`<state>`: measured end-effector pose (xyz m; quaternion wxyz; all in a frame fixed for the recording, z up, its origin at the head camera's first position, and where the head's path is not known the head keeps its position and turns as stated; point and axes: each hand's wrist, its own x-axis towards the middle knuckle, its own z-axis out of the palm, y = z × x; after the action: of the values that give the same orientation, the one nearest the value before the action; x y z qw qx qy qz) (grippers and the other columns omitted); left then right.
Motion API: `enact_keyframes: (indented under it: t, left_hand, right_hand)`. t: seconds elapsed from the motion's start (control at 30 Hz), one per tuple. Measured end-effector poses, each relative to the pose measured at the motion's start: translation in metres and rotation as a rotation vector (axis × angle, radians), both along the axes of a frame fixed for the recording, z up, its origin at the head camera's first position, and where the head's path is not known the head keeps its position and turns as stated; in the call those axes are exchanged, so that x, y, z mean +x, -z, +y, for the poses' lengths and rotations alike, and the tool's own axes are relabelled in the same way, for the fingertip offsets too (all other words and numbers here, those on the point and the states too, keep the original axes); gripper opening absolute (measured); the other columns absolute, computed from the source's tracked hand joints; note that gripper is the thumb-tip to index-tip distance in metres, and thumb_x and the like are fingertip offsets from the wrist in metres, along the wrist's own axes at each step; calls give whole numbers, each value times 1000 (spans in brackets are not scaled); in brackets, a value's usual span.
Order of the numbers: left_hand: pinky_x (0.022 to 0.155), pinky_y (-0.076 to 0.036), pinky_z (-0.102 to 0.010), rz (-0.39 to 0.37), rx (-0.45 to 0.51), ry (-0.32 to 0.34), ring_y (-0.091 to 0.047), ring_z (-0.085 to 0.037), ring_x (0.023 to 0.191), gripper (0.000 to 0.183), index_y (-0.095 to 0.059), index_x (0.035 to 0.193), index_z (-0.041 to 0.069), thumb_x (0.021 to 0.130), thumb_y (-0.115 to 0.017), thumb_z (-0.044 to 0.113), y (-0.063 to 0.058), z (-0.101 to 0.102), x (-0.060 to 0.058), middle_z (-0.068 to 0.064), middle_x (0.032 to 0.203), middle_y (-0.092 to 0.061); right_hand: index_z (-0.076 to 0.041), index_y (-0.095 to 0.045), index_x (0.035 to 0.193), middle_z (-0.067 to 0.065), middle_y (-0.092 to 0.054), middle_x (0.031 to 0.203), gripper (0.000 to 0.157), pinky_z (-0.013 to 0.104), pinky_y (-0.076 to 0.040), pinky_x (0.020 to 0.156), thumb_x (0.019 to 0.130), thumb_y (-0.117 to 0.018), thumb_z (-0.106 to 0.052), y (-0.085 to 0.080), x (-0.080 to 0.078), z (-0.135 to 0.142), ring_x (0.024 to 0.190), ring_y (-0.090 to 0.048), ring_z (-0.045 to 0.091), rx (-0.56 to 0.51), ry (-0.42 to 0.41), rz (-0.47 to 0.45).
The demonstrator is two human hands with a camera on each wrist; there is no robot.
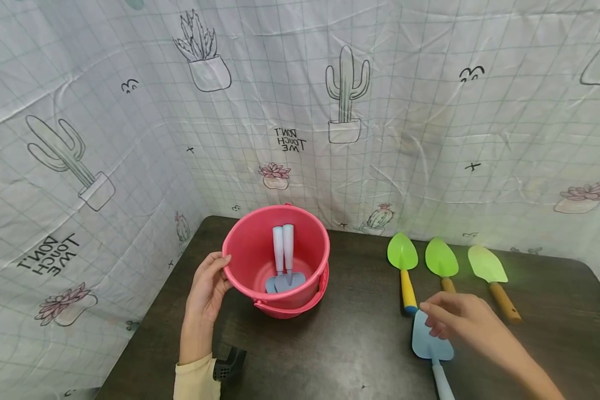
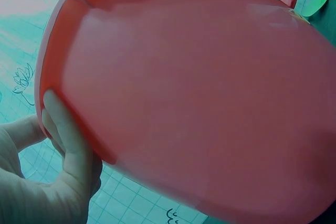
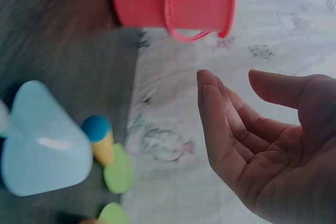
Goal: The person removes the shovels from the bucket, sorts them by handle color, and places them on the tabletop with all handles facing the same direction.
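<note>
1. Left hand (image 1: 207, 286): digits clamped on the rim at the left side of the round red plastic bucket. Judged risk: uneven pull on this one edge could tip the bucket.

2. Bucket (image 1: 247, 239): stands on the dark wood-look table (image 1: 352, 333), mouth up; any slight tilt cannot be told. Two trowels with white handles and grey-blue blades lie inside, left one (image 1: 278, 247) and right one (image 1: 288, 247), blades low, handles side by side. Their handles could slide along the wall if the bucket were jolted.

3. Red curved bucket handle (image 1: 323, 290): hangs down along the near right side. Could snag a tool or finger passing close on that side.

4. Trowel with lime-green leaf-shaped blade and yellow, blue-tipped handle (image 1: 406, 286): on the table, blade away from the person. Its blue tip is just beside the next tool's blade; contact cannot be told. A sideways drag could push it askew.

5. Light-blue trowel with broad rounded blade (image 1: 430, 345): on the table, below the right hand in the head view. A pinch at the smooth, wide blade could slip.

6. Trowel with lime-green blade and brown handle (image 1: 442, 258): handle partly hidden by the hand; a low sweep might knock it.

7. Right hand (image 1: 462, 316): thumb and fingertips apart, nothing between them.

8. Trowel with pale-green leaf-shaped blade and brown handle (image 1: 504, 303): far right, beside the forearm, which could brush it.
</note>
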<state>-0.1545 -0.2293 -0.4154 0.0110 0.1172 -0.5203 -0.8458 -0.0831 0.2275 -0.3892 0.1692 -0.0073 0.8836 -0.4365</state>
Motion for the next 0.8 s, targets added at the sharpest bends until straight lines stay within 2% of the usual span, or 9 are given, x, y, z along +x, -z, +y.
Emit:
enact_keyframes:
  t: [0.13,0.33,0.6,0.8]
  left_hand:
    - [67,-62,-27,3,-6,-6,-71,-15,76,2,-54,105,3,104,-53,4,0,-1,0,-10,96,-67]
    - [65,-60,-25,8,11,18,-69,-13,74,5,-55,101,5,104,-52,3,1,-1,0,-7,91,-66]
    - [68,-61,-26,16,-1,14,-70,-14,77,1,-55,104,4,104,-54,5,1,0,0,-9,96,-66]
    - [67,-62,-27,14,8,6,-70,-15,77,2,-55,103,4,103,-55,5,0,0,0,-10,96,-66]
  right_hand:
    - [-3,-72,109,4,-71,81,26,32,-60,63,104,-63,-27,-12,-4,-14,70,-69,16,-20,-28,79]
    - [-7,-71,101,2,-69,80,21,30,-59,65,103,-65,-27,-35,-12,-38,70,-68,15,-45,-71,154]
    - [-10,-70,98,0,-65,78,21,29,-55,62,103,-65,-31,-59,-22,-60,70,-66,14,-50,-157,198]
    - [-11,-70,93,-1,-64,74,20,28,-55,59,101,-69,-29,-72,-27,-75,70,-66,15,-62,-190,242]
